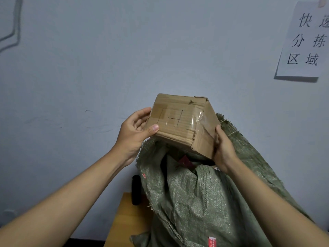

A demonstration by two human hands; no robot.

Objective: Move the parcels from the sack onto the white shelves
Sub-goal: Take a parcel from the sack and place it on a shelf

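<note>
i hold a taped cardboard box (181,122) at the centre of the frame, just above the open mouth of the green woven sack (204,196). my left hand (132,133) grips its left side, thumb curled onto the top; my right hand (223,150) clasps its right end. a paper sign (306,41) hangs at the upper right.

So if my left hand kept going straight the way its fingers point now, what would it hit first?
The cardboard box: the left hand already grips its left side, fingers pointing right. Past the box, probably the right hand, though depth is unclear.
</note>
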